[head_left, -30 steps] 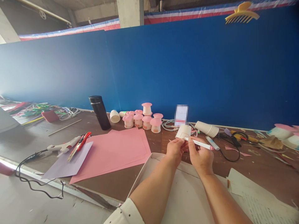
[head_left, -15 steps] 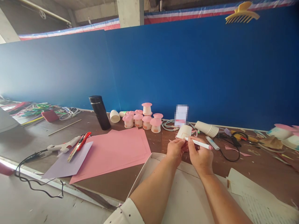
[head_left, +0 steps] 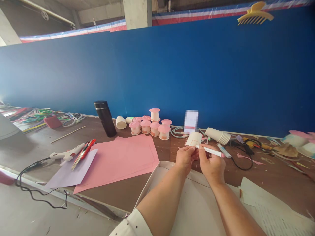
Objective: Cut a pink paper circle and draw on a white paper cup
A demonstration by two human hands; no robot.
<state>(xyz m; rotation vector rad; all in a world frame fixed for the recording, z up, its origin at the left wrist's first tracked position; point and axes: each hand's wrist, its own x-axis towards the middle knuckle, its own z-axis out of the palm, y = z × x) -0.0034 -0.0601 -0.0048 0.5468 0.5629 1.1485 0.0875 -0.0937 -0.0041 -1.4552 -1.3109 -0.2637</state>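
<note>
Paper cup, cream, w/ drawn outline on its side: you hold it tilted above the brown table, just past the far edge of the open cardboard box. Your left hand is closed on the cup's lower rim, thumb & fingers pinched. Your right hand is closed round a white pen w/ pink end; pen tip sits at the cup's near side, whether touching can't be told.

Near items:
- Stack of paper cups, lying on its side, just right of yr cup.
- White marker, flat on table, beside the pen.
- Black cable, looped, right of marker.
- Pink-capped cups, cluster at the blue wall, left of yr hands.
- Black flask, upright, left of cluster.
- Pink paper sheets, flat, left of box.
- Lilac sheet, partly over pink sheets' left corner.
- Glue gun & red-handled cutter, on/at lilac sheet's far edge.
- Printed papers, right of box.
</note>
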